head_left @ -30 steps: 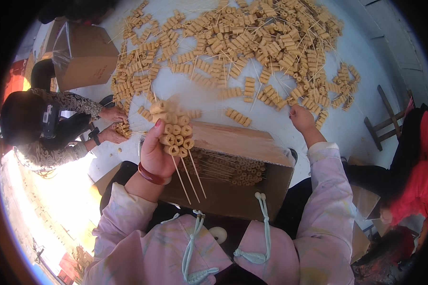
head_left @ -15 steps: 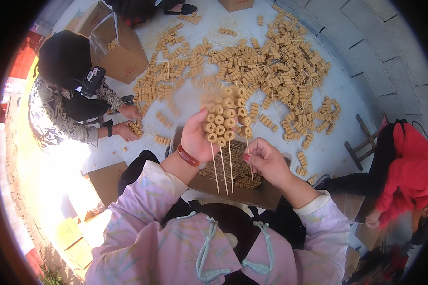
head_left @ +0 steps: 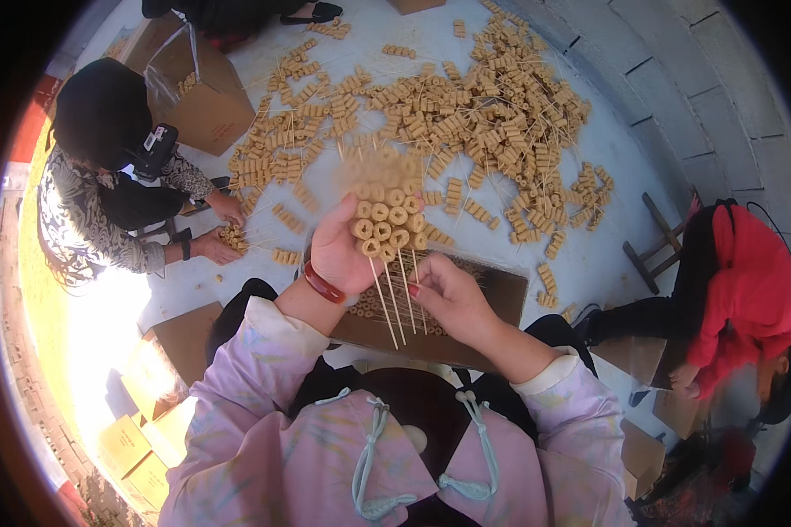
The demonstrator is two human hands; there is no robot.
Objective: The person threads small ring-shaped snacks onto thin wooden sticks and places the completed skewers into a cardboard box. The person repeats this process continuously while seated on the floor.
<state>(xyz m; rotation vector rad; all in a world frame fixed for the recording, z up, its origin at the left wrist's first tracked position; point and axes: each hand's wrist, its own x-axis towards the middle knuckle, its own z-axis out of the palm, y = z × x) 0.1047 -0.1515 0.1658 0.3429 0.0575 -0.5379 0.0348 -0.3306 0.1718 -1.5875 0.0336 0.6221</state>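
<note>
While the left hand (head_left: pixel 338 255) cups a bundle of ring-snack skewers (head_left: pixel 382 215), thumb up along its left side and palm half closed around it, the right hand (head_left: pixel 453 294) has thumb and forefinger nearly together at the bare sticks (head_left: pixel 400 294) on the right. Looks like a pinch; how many sticks it has, can't tell.

Bundle position: in the air above the near part of an open carton (head_left: pixel 448 351), ring ends toward the wearer, sticks pointing down. More skewers lie in the carton; a loose pile (head_left: pixel 501 114) sits on the white ground (head_left: pixel 510 259) beyond.

Step in hand, my read: gathering skewers into one bunch and seating the right-side one. Next move calls for a firm left grip, ring ends kept level, and a light pull or push on the stick so no rings crack.

Hard to see: far end of the bundle is a blur, so no reliable count. Left fingers are hidden under the rings, right-hand lower fingers curl out of sight. Hands and bundle block much of the carton's inside.
</note>
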